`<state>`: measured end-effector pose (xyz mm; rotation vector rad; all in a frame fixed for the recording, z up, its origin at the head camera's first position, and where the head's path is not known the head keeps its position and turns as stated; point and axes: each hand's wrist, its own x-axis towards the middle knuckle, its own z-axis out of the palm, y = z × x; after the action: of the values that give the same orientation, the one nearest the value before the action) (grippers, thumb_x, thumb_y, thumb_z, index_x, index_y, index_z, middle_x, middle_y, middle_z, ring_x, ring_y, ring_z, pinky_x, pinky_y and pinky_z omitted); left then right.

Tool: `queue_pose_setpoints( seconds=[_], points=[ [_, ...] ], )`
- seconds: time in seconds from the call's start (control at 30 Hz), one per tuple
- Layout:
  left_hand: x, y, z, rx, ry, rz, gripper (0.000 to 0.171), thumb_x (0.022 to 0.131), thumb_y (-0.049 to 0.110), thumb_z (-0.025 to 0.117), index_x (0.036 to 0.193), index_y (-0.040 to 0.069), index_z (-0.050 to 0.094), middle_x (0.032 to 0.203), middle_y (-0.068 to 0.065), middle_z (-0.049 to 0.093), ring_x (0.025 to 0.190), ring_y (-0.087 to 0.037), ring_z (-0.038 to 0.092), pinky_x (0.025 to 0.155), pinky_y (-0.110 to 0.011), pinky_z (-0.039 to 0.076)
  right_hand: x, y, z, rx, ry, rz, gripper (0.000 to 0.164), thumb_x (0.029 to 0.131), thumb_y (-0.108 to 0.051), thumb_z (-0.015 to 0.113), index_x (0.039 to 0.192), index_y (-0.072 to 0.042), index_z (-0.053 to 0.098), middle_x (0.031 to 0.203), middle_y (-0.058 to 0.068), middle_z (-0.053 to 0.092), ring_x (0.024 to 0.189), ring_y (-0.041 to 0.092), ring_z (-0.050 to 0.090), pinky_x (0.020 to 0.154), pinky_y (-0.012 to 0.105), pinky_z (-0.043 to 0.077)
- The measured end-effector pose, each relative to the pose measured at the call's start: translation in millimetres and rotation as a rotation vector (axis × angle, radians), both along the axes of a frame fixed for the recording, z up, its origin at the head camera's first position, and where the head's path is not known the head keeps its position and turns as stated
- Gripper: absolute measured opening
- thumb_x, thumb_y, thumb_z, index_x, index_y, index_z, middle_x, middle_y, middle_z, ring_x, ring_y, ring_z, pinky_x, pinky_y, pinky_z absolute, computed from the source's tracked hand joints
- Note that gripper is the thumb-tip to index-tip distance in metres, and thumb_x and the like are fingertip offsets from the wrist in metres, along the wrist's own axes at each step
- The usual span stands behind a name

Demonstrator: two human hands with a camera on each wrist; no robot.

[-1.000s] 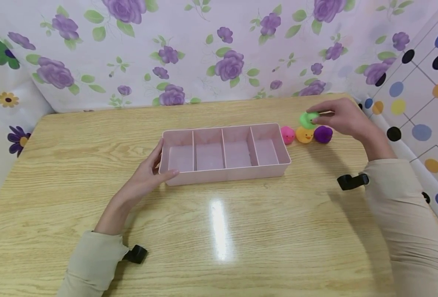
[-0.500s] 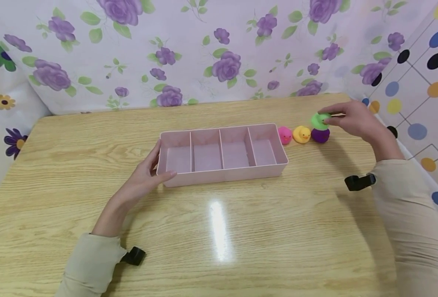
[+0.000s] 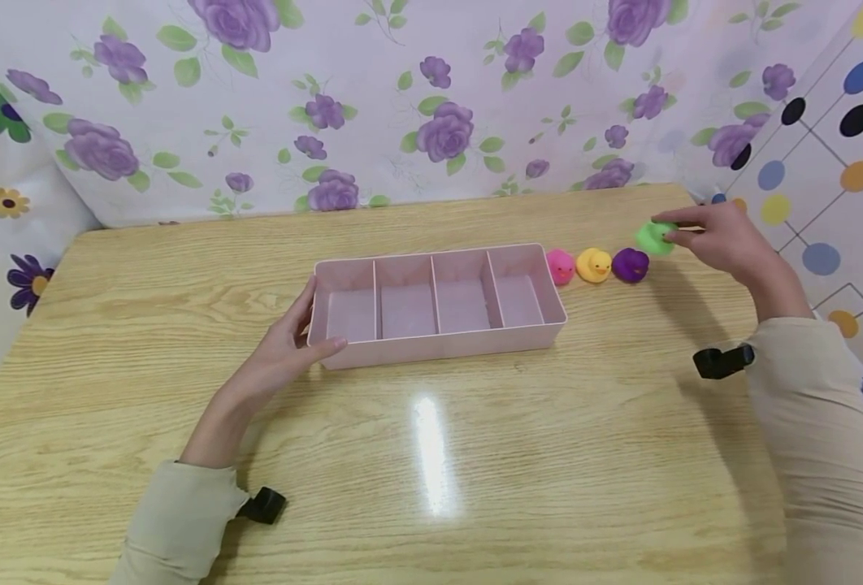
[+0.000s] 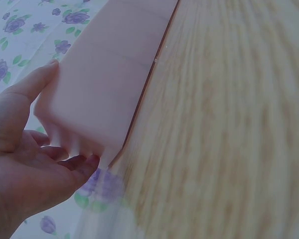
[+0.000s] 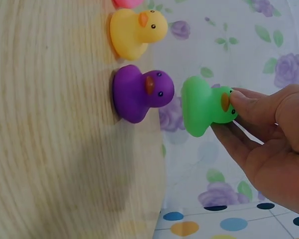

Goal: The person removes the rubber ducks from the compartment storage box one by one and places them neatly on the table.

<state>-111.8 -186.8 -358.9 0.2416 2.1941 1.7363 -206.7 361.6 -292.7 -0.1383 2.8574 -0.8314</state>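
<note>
My right hand [image 3: 724,236] pinches a green rubber duck [image 5: 204,105] by its head, with the duck raised off the table beyond the right end of a row of ducks. That row has a purple duck [image 3: 630,265], a yellow duck [image 3: 594,265] and a pink duck [image 3: 561,266], all upright on the wood. My left hand [image 3: 285,337] grips the left end of a pink divided box [image 3: 439,345], thumb on the front rim. In the left wrist view its fingers curl round the box's end wall. The box's compartments hold nothing.
The pink duck sits close against the box's right end. Wooden tabletop [image 3: 519,471] stretches in front of the box. A floral cloth [image 3: 373,106] hangs behind the table, and a dotted cloth [image 3: 819,195] borders the right side.
My right hand has carried the green duck to the right, from above the yellow duck, past the purple one. My left hand has kept its grip on the box.
</note>
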Motion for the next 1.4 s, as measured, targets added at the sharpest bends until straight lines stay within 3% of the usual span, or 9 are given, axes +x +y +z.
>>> queue_pose_setpoints(
  seconds=[0.13, 0.4, 0.53, 0.73, 1.0, 1.4],
  points=[
    [0.3, 0.2, 0.7, 0.0, 0.001, -0.002, 0.097, 0.092, 0.02, 0.068, 0.155, 0.029, -0.004, 0.161, -0.006, 0.006, 0.14, -0.025, 0.025, 0.102, -0.026, 0.038, 0.5, 6.6, -4.7, 0.019, 0.02, -0.015, 0.043, 0.103, -0.023, 0.047, 0.138, 0.002, 0.051, 0.135, 0.034, 0.045, 0.117, 0.048, 0.045, 0.08, 0.049, 0.045],
    [0.7, 0.3, 1.6, -0.001, 0.01, -0.008, 0.096, 0.092, 0.019, 0.068, 0.155, 0.027, -0.005, 0.161, -0.006, 0.005, 0.14, -0.025, 0.025, 0.101, -0.025, 0.038, 2.1, 19.0, -17.4, 0.026, 0.039, -0.015, 0.04, 0.102, -0.017, 0.05, 0.135, 0.005, 0.052, 0.135, 0.036, 0.044, 0.121, 0.052, 0.04, 0.088, 0.063, 0.041],
    [1.0, 0.3, 2.2, -0.012, 0.016, -0.007, 0.096, 0.093, 0.02, 0.068, 0.155, 0.027, -0.005, 0.161, -0.005, 0.005, 0.142, -0.025, 0.022, 0.106, -0.033, 0.035, 2.0, 23.9, -24.3, 0.034, 0.027, -0.017, 0.039, 0.101, -0.015, 0.05, 0.133, 0.007, 0.053, 0.134, 0.037, 0.043, 0.122, 0.054, 0.036, 0.09, 0.066, 0.037],
    [1.2, 0.3, 1.9, -0.013, 0.028, -0.005, 0.096, 0.093, 0.019, 0.068, 0.156, 0.026, -0.004, 0.161, -0.007, 0.006, 0.14, -0.026, 0.026, 0.103, -0.026, 0.037, 2.8, 30.2, -33.3, 0.007, -0.009, -0.03, 0.039, 0.101, -0.014, 0.05, 0.133, 0.008, 0.052, 0.135, 0.037, 0.042, 0.126, 0.054, 0.033, 0.096, 0.067, 0.032],
    [1.9, 0.1, 1.8, -0.009, 0.02, -0.011, 0.096, 0.093, 0.019, 0.067, 0.156, 0.024, -0.006, 0.161, -0.009, 0.003, 0.141, -0.029, 0.022, 0.109, -0.044, 0.03, 3.4, 35.2, -45.0, -0.021, -0.029, -0.056, 0.039, 0.1, -0.013, 0.052, 0.134, 0.006, 0.052, 0.136, 0.036, 0.043, 0.127, 0.052, 0.032, 0.098, 0.066, 0.031],
    [2.4, -0.9, 2.2, -0.001, 0.005, -0.013, 0.096, 0.093, 0.021, 0.067, 0.155, 0.027, -0.006, 0.16, -0.009, 0.005, 0.139, -0.03, 0.028, 0.106, -0.038, 0.035, 3.4, 35.1, -48.6, -0.05, -0.032, -0.064, 0.039, 0.1, -0.01, 0.052, 0.135, 0.007, 0.051, 0.137, 0.035, 0.041, 0.129, 0.052, 0.03, 0.099, 0.064, 0.031]
  ],
)
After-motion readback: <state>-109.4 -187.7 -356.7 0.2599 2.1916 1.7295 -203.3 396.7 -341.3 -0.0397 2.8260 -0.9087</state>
